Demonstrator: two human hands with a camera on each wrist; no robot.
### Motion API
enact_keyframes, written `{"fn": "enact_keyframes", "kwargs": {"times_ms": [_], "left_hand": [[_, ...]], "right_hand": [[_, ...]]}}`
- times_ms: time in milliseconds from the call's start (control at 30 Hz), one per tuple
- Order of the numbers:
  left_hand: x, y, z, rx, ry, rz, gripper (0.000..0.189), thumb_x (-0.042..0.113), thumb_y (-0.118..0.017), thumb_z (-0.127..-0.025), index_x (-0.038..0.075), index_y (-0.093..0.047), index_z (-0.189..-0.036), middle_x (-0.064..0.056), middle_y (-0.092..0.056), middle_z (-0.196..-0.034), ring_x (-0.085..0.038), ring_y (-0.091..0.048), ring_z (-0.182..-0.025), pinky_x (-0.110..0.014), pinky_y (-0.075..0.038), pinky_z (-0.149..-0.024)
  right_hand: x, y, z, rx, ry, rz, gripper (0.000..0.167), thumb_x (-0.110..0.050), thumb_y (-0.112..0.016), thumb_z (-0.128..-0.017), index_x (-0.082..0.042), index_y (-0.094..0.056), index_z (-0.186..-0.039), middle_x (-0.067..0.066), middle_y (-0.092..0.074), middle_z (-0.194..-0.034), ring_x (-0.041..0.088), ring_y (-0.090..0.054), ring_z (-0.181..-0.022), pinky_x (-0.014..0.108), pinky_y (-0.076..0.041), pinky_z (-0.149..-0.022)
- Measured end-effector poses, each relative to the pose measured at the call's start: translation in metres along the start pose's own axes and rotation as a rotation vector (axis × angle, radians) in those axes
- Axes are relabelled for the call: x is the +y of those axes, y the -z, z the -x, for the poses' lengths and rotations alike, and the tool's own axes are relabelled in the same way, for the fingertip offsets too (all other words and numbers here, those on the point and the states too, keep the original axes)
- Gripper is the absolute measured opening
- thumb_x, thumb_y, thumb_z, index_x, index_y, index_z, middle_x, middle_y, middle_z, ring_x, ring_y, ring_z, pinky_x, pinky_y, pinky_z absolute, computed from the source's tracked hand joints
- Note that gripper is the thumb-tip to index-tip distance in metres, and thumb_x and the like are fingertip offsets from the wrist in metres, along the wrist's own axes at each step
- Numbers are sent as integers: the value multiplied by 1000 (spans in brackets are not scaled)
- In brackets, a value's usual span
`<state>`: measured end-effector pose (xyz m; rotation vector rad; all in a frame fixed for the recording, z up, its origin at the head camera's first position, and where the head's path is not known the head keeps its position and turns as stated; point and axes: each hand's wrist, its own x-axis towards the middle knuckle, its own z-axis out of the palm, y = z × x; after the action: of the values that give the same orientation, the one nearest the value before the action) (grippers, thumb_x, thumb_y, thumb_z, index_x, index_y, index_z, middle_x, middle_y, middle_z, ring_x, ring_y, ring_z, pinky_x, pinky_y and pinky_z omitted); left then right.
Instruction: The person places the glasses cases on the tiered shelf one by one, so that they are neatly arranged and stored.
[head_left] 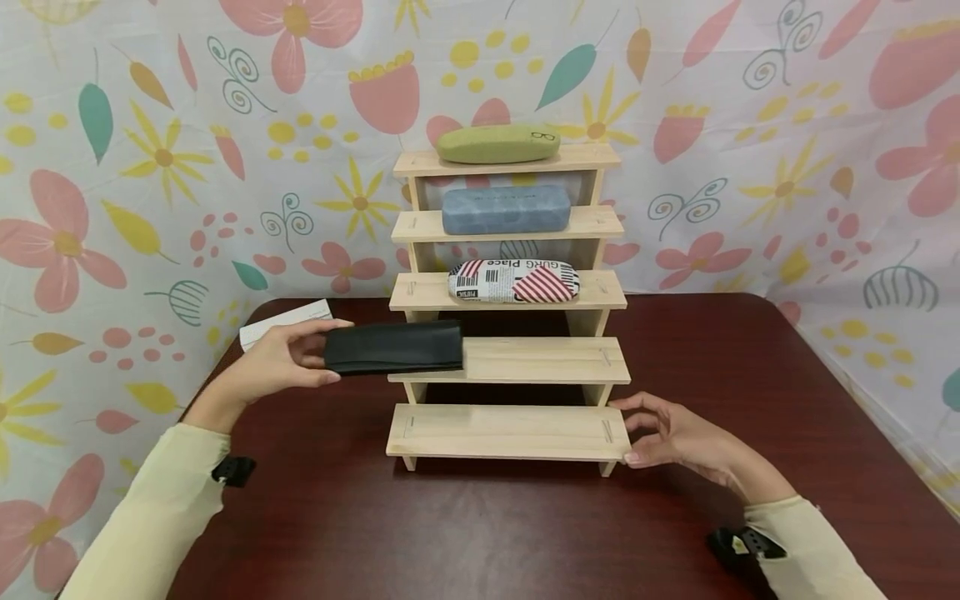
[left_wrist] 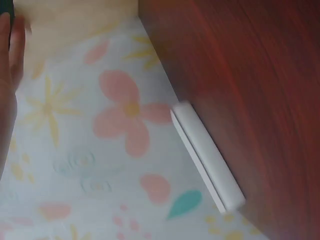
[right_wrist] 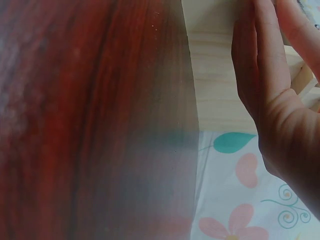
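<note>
Left of centre in the frame, pinching the left end of the black case [head_left: 393, 347] with the left hand [head_left: 279, 358]; probably best to bear it level and lower it gently, clear of the printed case [head_left: 517, 282] above. Jutting rightward from that hand, over the second-lowest shelf [head_left: 540, 360], perhaps touching. At lower right, bracing the bottom shelf [head_left: 510, 432] between thumb and fingers of the right hand [head_left: 690, 435].

Counting one black case [head_left: 393, 348], three shelved glasses cases [head_left: 506, 210], one white case [left_wrist: 207, 154], one wooden stand [head_left: 532, 360] with five shelves [head_left: 510, 429], two hands [head_left: 678, 433], one bench [head_left: 480, 533].
</note>
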<state>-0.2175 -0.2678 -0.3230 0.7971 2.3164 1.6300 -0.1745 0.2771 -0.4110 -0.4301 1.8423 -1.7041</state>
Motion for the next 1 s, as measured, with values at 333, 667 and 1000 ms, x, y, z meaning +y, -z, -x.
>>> {"fn": "enact_keyframes", "kwargs": {"times_ms": [333,667,1000], "left_hand": [[7,-49,-47,-27,64,21,70,-2,-80,-73,5,-53,-136,-24,-62,-114,-31,-68,-95,-38,-56,-78],[13,-79,-78,-40,60,33,69,-5,-80,-72,4,-53,-135,-20,-62,-114,-29,-67,-100,-38,-55,-82],[10,-95,-88,-18,4,-143,65,9,-86,-70,11,-60,-130,-7,-60,-128,-20,-56,-121,-33,-46,-98]], "right_hand": [[0,1,-1,-10,8,-1,65,6,-71,-82,-1,-36,-137,16,-58,-111,33,-67,-94,40,-55,-80],[-3,0,-2,-3,-2,0,66,5,-71,-82,-1,-36,-137,16,-58,-111,33,-67,-94,40,-55,-80],[-2,-1,0,1,-6,1,65,5,-71,-82,0,-35,-137,17,-57,-111,33,-67,-94,39,-55,-80]]}}
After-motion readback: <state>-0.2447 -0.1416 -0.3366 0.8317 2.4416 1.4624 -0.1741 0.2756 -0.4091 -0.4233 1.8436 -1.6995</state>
